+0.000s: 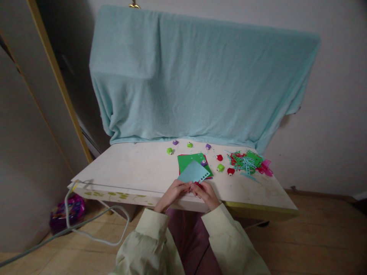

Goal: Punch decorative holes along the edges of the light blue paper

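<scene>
Bench [137, 164], near edge, centre: my left hand [178, 188] pinches the blue sheet [192, 171]; my right hand [208, 193] is closed around a red object [197, 184], possibly a punch. Holes [204, 176] line the sheet's near-right edge; both far edges are unpunched.

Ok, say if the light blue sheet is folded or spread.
Spread, apparently: the light blue sheet shows one broad face without a visible crease, though its near part is hidden.

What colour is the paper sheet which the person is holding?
The paper sheet is light blue, with holes along one edge, seen in the head view.
</scene>
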